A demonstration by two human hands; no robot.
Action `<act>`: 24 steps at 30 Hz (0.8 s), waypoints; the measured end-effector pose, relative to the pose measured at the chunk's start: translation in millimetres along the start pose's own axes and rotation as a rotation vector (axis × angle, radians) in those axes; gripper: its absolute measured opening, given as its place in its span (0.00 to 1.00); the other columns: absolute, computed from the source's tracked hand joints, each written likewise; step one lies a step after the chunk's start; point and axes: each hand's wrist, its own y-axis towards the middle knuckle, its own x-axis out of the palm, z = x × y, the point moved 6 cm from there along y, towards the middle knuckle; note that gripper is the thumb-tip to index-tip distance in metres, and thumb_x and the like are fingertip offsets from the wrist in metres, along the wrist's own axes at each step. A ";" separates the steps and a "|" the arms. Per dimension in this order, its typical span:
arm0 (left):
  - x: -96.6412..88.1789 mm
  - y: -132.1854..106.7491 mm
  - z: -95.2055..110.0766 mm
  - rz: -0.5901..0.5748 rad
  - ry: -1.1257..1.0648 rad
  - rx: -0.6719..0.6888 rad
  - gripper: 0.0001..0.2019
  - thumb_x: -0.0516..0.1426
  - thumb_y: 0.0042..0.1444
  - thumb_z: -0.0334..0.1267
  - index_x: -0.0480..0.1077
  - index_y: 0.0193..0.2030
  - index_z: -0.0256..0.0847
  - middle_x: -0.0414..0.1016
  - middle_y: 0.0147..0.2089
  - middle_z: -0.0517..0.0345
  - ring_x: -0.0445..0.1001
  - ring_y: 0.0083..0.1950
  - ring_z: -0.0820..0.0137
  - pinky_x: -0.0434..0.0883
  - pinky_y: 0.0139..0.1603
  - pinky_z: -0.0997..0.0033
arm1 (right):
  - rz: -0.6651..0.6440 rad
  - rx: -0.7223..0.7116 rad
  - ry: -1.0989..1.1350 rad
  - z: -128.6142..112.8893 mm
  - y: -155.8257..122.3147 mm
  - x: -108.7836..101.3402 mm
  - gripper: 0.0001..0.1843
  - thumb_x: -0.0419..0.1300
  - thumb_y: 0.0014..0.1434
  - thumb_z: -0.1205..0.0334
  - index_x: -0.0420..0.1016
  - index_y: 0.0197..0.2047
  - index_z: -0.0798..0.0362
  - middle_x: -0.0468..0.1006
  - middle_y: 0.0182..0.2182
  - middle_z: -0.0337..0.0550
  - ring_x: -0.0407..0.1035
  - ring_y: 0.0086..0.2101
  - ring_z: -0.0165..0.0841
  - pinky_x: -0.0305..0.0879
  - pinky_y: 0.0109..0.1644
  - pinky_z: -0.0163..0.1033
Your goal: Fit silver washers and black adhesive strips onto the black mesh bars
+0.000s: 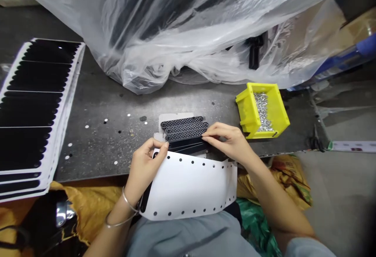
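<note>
My left hand [143, 169] grips the near edge of a white perforated backing sheet [188, 186], which curls toward me. A black strip [146, 198] lies along the sheet's left end, partly hidden by my hand. My right hand [229, 141] pinches the right end of a stack of black mesh strips [183, 129], which rests on a white paper piece [170, 119]. Black solid strips [186, 145] show beneath my right fingers, and the sheet hides their lower parts.
A stack of white sheets carrying black scalloped strips [35, 104] lies at the left of the dark metal tabletop [96, 131]. A yellow plastic bin of small silver parts [261, 110] stands to the right. Clear plastic sheeting [176, 33] bulges along the back.
</note>
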 end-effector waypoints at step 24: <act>32.5 -96.3 93.0 -0.433 0.136 1.121 0.09 0.54 0.69 0.27 0.75 0.49 0.35 0.84 0.39 0.52 0.81 0.42 0.67 0.79 0.47 0.70 | -0.166 0.290 0.297 -45.6 -94.2 28.3 0.11 0.63 0.68 0.57 0.79 0.33 0.49 0.81 0.31 0.41 0.73 0.35 0.36 0.69 0.41 0.43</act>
